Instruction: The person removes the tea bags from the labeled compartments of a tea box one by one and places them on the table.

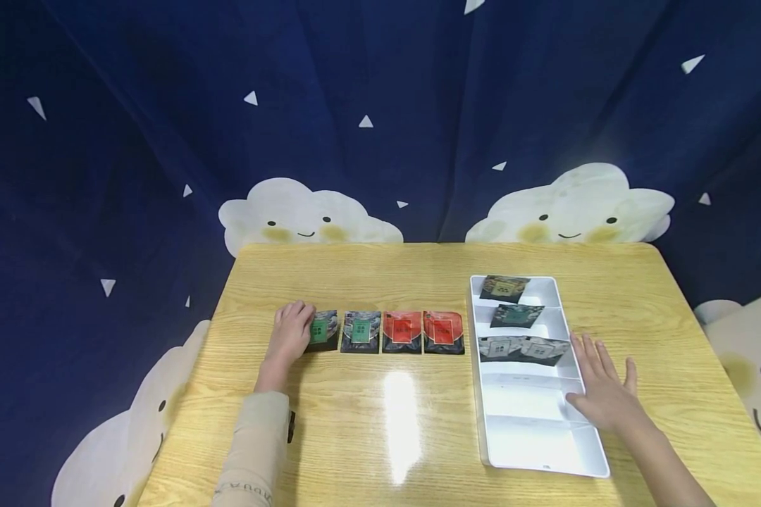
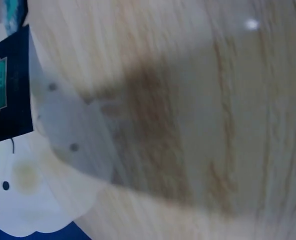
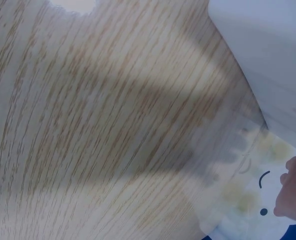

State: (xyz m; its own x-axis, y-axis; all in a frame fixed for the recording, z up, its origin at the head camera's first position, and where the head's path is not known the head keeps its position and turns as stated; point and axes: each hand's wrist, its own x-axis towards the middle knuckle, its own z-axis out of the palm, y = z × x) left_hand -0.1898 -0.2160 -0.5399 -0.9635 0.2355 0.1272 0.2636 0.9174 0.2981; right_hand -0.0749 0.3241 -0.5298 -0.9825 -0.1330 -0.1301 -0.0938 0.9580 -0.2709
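My left hand point(image 1: 290, 331) grips the left edge of a dark sachet with a green label point(image 1: 319, 331), the leftmost in a row; its fingertips are partly hidden. In the left wrist view this sachet point(image 2: 18, 90) shows at the left edge, beside the fingers. To its right lie another green-labelled sachet point(image 1: 361, 332) and two red-and-black sachets point(image 1: 402, 332). My right hand point(image 1: 605, 391) rests, fingers spread, against the right side of a white divided box point(image 1: 482, 422).
Inside the box, a gold-labelled sachet point(image 1: 504, 288), a dark green-labelled one point(image 1: 516, 315) and grey ones point(image 1: 525, 350) lean in the far compartments. The two near compartments hold nothing. Behind the wooden table point(image 1: 355, 274) hangs a dark blue curtain point(image 1: 380, 84) with clouds.
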